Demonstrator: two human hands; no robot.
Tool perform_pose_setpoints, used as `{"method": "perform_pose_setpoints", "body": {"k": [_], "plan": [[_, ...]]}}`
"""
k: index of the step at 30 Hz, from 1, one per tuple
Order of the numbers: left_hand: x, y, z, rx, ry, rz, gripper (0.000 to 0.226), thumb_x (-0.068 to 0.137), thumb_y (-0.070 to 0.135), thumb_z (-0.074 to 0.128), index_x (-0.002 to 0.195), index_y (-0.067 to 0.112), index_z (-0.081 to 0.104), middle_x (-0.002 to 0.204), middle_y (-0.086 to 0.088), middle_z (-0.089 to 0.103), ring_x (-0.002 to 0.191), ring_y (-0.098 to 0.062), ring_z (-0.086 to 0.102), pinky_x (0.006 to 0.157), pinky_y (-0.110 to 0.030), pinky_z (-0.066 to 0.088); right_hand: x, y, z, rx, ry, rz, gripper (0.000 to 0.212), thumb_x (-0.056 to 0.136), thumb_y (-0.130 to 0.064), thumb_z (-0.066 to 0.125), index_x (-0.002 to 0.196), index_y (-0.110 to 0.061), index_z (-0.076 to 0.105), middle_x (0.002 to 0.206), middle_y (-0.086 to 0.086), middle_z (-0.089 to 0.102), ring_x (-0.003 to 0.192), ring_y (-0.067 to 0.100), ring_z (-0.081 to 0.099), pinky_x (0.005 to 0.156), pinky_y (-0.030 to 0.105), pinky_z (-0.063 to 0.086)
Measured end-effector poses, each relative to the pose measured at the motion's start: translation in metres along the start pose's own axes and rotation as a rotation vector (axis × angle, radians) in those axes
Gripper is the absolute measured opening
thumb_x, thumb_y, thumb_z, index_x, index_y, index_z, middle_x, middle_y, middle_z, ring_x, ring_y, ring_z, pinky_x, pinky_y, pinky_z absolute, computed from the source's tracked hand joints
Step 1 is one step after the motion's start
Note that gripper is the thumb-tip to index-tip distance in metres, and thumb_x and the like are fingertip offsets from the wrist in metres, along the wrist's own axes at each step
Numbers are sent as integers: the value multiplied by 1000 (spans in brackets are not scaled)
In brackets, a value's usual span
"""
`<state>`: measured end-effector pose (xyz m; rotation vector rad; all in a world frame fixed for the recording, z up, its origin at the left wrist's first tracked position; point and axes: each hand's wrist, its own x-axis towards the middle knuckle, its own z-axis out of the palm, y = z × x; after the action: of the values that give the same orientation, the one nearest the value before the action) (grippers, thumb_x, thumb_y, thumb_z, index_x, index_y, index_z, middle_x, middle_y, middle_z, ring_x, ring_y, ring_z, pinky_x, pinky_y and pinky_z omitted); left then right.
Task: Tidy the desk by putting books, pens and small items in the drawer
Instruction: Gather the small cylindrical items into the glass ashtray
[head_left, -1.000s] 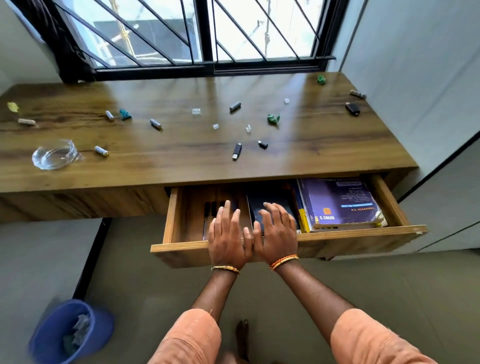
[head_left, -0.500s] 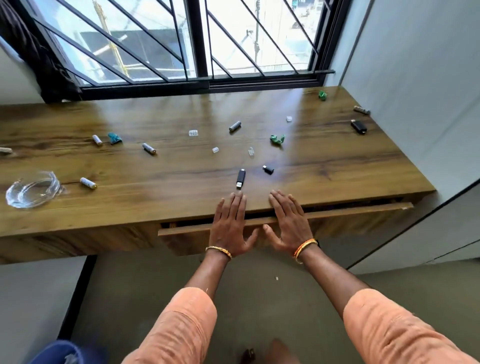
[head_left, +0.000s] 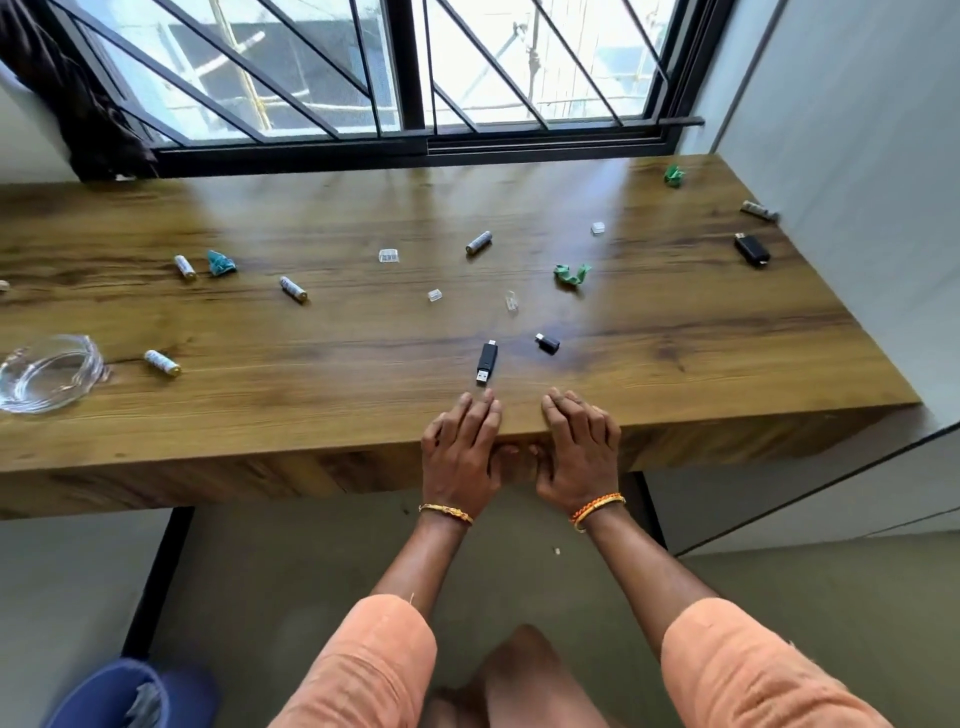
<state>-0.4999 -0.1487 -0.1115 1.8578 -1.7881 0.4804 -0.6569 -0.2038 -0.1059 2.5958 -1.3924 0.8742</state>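
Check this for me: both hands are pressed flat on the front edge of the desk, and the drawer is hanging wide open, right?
Not quite. The head view shows the left hand and right hand on the desk front edge, but the drawer is pushed shut, flush under the top, not hanging open.

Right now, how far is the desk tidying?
Done: no books or pens lie on the desk. In hand: left hand and right hand press flat against the shut drawer front, holding nothing. Left: USB stick, batteries, green scraps.

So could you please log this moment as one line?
drawer: shut | left hand, right hand: flat on desk edge, empty | USB stick: on desk
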Motion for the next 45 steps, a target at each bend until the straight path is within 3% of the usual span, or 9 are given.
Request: {"method": "perform_pose_setpoints", "body": {"k": [8, 15, 20, 25, 29, 32, 36, 41, 45], "plan": [[9, 9, -20, -67, -101, -107, 59, 63, 30, 73, 118, 21, 56, 126, 2, 62, 120, -17, 46, 89, -34, 30, 12, -18, -14, 138, 81, 184, 46, 52, -29, 53, 96, -16, 61, 105, 1, 61, 98, 24, 50, 87, 34, 31], [11, -13, -60, -425, -156, -267, 32, 78, 31, 53, 101, 16, 70, 113, 1, 70, 109, -14, 62, 94, -32, 44, 53, -78, -20, 584, 159, 220, 20, 70, -16, 44, 59, -10, 58, 57, 5, 60, 53, 24, 55, 61, 33, 43], [5, -90, -111, -454, 183, -817, 33, 82, 45, 51, 74, 17, 68, 66, 3, 69, 60, -13, 64, 59, -28, 53, 102, -160, -23, 984, -19, 109, 21, 72, -19, 47, 62, -9, 62, 53, 4, 60, 47, 21, 56, 48, 28, 45], [-8, -208, -147, -330, 543, -1166, 24, 86, 28, 55, 79, 10, 67, 80, -9, 70, 68, -18, 61, 62, -23, 42, 155, -250, 5, 1074, -310, 76, 16, 78, -8, 54, 70, -12, 67, 59, 4, 64, 49, 18, 58, 50, 27, 49], [-14, -307, -163, -270, 623, -1248, 19, 86, 13, 54, 100, 2, 61, 106, -22, 59, 86, -34, 60, 77, -38, 50, 184, -335, 52, 1051, -545, 124, 15, 80, -12, 55, 70, -11, 65, 59, 7, 64, 49, 21, 62, 54, 41, 58], [-14, -373, -176, -229, 516, -1320, 30, 86, 11, 55, 113, -3, 53, 118, -27, 52, 106, -39, 50, 88, -39, 36, 202, -411, 90, 893, -642, 184, 18, 82, -27, 59, 67, -16, 62, 69, 12, 70, 70, 32, 69, 70, 49, 56], [-14, -444, -185, -300, 336, -1321, 37, 91, 20, 53, 122, -1, 49, 124, -22, 54, 114, -35, 50, 92, -38, 37, 219, -479, 122, 558, -690, 309, 41, 90, -38, 52, 103, 0, 62, 108, 25, 65, 105, 39, 58, 84, 37, 46], [-2, -493, -186, -518, 151, -1427, 40, 93, 31, 47, 124, 5, 46, 109, -15, 67, 105, -34, 59, 90, -38, 45, 233, -500, 133, 441, -690, 359, 26, 87, -24, 55, 101, -4, 61, 104, 24, 66, 102, 38, 59, 80, 35, 47], [8, -512, -181, -618, 13, -1422, 32, 90, 36, 49, 92, 6, 62, 96, -15, 67, 92, -32, 62, 80, -38, 50, 244, -507, 134, 470, -679, 426, 20, 84, -22, 58, 97, -9, 67, 98, 22, 69, 97, 38, 63, 80, 34, 52]]}}
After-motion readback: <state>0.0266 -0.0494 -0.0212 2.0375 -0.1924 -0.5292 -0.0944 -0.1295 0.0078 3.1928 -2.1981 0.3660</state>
